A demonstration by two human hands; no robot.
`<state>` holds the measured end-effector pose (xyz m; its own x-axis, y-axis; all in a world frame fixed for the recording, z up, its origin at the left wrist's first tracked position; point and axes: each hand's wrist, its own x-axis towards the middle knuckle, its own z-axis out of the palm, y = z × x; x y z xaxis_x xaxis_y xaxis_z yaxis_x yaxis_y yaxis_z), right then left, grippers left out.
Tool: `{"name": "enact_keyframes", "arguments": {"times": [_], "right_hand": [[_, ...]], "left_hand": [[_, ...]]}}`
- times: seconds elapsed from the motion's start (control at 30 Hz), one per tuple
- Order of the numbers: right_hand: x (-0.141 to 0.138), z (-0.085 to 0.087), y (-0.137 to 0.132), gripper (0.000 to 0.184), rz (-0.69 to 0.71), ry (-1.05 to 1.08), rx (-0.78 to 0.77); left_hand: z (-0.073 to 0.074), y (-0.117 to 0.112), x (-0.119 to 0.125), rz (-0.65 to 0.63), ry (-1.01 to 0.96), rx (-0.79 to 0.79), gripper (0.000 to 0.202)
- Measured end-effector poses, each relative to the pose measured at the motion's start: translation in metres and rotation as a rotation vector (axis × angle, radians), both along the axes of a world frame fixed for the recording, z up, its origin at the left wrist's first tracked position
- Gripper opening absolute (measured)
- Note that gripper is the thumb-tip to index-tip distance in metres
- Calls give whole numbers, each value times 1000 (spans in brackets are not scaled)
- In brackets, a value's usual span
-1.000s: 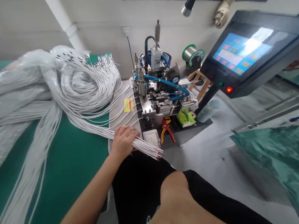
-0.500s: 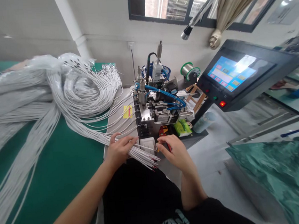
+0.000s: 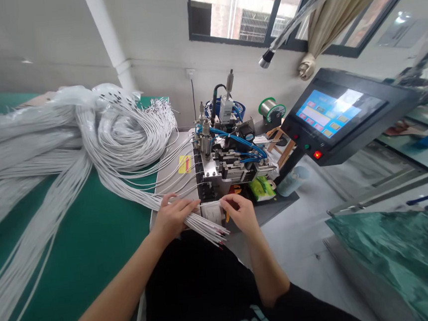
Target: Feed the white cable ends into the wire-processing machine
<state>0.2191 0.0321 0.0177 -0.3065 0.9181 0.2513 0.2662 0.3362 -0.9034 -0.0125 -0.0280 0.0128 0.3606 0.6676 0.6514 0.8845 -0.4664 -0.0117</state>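
My left hand (image 3: 174, 217) is closed over a bundle of white cables (image 3: 207, 227), whose cut ends with dark red tips fan out toward my lap. Thumb and fingertips of my right hand (image 3: 238, 209) pinch the end of a single white cable (image 3: 211, 203), drawn out straight from the left hand. That cable passes above a small white box (image 3: 211, 212) at the front of a bench machine (image 3: 232, 154). Several other cables run from the bundle into the machine's left side. Part of the bundle is hidden under my left fingers.
Large coils of white cable (image 3: 132, 132) cover the green table (image 3: 88, 226) on the left. A control screen (image 3: 330, 115) stands at the right. Behind the machine sits a solder wire spool (image 3: 270, 109); a green packet (image 3: 262, 189) lies beside its base.
My right hand has closed on one cable's end, and that cable now lies straight between my hands. The left hand stays on the bundle. The camera view has shifted slightly.
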Motion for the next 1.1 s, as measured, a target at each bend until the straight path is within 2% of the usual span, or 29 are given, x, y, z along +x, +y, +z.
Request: {"name": "enact_keyframes", "arguments": {"times": [0.17, 0.3, 0.47, 0.73, 0.8, 0.97, 1.1], "right_hand": [[-21, -7, 8, 27, -92, 200, -105], [-31, -7, 10, 28, -112, 256, -118], [-30, -8, 14, 29, -48, 258, -125], [-19, -18, 31, 28, 46, 229, -292], [-16, -17, 34, 26, 41, 164, -257], [-14, -17, 35, 22, -27, -86, -46], [-16, -20, 38, 26, -47, -119, 8]], "left_hand": [[3, 1, 2, 28, -5, 6, 16], [1, 2, 4, 58, -30, -9, 13], [-1, 6, 7, 100, -66, -16, 11], [-5, 11, 7, 106, -30, -20, 13], [-4, 10, 7, 93, -1, -21, 19], [0, 10, 7, 83, 39, -44, 28], [-2, 11, 8, 105, 28, -77, 33]]}}
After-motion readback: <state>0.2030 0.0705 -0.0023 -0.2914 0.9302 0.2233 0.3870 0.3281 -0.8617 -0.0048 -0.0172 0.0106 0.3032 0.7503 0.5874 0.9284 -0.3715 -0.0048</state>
